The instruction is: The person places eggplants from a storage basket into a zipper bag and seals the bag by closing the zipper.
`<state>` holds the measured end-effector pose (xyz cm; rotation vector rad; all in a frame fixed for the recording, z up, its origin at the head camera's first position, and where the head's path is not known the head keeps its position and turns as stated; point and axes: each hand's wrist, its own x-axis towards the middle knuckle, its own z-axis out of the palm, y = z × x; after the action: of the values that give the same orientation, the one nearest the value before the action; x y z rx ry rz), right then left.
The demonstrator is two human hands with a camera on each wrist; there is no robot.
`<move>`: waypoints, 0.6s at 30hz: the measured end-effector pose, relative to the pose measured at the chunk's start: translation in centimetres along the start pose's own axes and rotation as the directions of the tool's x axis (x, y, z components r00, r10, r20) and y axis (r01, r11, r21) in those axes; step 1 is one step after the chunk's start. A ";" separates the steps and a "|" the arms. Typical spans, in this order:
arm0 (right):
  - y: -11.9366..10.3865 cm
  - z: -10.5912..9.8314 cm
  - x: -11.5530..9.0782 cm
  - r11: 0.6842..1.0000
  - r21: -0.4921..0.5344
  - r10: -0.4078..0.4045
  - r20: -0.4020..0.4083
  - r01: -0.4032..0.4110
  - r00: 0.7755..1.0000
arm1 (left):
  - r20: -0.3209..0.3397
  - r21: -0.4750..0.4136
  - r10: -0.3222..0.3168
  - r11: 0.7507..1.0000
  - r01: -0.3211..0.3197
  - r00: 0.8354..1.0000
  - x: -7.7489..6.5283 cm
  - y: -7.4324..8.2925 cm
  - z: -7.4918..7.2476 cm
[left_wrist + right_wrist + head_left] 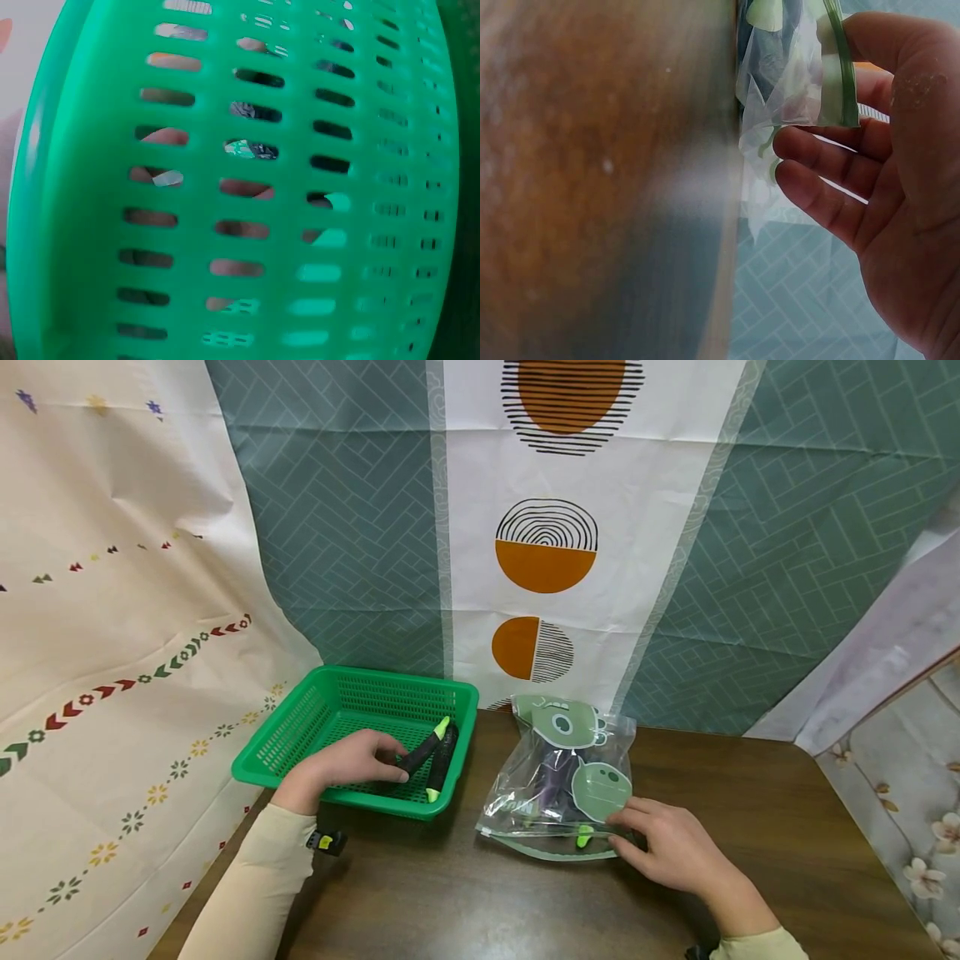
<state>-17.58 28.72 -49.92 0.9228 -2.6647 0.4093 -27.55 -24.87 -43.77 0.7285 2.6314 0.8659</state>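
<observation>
In the head view my left hand [362,758] reaches into a green basket [258,758]. Its thumb and fingers pinch the lower end of a slim, near-black eggplant [426,752] with a light green stem end. Beside it a second long dark vegetable [442,762], bumpy with a pale green tip, lies against the basket's right side. My right hand [663,843] pinches the corner of a clear zip bag [510,777] with green cartoon prints, by its zip edge. Inside the bag show a purple shape and a bright green tip [584,836]. The basket wall [202,202] mostly hides the left hand in the left wrist view.
Basket and bag stand side by side on a brown wooden table [420,893]. A patterned curtain [360,527] hangs right behind them. Cream cloth [135,693] borders the left, and floral cloth [922,827] the right.
</observation>
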 end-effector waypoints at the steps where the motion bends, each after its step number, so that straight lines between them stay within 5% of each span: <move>1: 0.0 0.0 0.0 1.000 -0.001 -0.002 0.000 0.002 1.000 | -0.011 -0.013 -0.005 1.000 0.004 1.000 0.0 0.2 0.0; 18: 0.0 0.0 0.0 1.000 0.004 -0.008 -0.002 0.008 1.000 | -0.146 -0.204 -0.037 0.979 0.007 0.989 -0.2 2.1 1.2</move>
<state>-17.57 28.70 -49.94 0.9340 -2.6586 0.4137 -26.14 -22.93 -43.37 0.6018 2.6188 1.2049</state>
